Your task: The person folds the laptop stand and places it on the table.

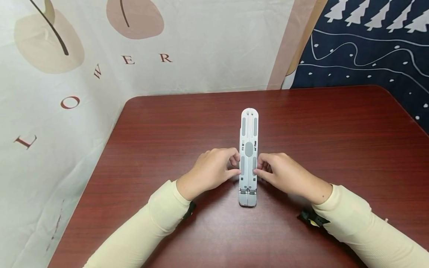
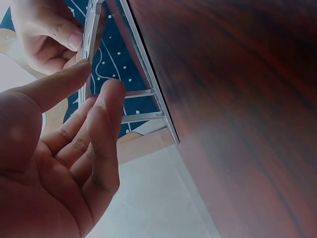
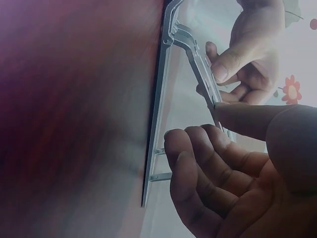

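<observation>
A silver folding laptop stand [image 1: 248, 149] with grey pads stands near the middle of the table, its two long arms close side by side. My left hand [image 1: 212, 167] pinches its left edge between thumb and fingers. On the opposite edge, my right hand [image 1: 289, 173] pinches it the same way. In the left wrist view, the upper bar [image 2: 90, 34] is raised at an angle above the base bar [image 2: 148, 74], with thin struts [image 2: 142, 117] between them. The right wrist view shows the hinged, hooked end [image 3: 171, 29] and the base bar [image 3: 157, 94] along the tabletop.
The reddish-brown wooden table [image 1: 151, 130] has rounded back corners. A pale printed cloth [image 1: 218, 48] hangs behind and to the left, and a dark blue cloth with white trees [image 1: 362, 56] hangs at the back right. Dark wrist straps [image 1: 313, 217] show under the sleeves.
</observation>
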The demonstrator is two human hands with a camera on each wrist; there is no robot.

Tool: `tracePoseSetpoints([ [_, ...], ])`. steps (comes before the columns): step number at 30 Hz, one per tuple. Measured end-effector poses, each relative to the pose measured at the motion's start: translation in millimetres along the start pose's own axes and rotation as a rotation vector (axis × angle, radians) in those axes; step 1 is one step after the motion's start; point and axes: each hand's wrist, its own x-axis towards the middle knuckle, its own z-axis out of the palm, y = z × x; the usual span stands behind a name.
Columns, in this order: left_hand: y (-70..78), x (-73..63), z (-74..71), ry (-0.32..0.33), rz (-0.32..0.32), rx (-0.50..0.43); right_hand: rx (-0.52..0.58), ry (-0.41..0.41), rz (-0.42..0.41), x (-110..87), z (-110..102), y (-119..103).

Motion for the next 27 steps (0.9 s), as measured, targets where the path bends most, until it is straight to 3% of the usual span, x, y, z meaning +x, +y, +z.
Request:
tracePoseSetpoints([
  [7,-1.2,0.4,-3.5,-0.029,-0.013,0.056,-0.004,-0.015,-0.003,0.6,-8,3],
  [14,-1.6,-3.6,-8.0,-0.079,0.013,0.002,0.033,0.029,0.029,6.8,-24,5],
  [22,4.8,-10.7,-7.1,-0.162,0.089,0.005,0.032,0.184,0.010,34.8,-46,7],
  [27,8.0,-11.4,-6.4,-0.172,0.104,0.016,0.047,0.294,0.003,54.3,-54,8],
])
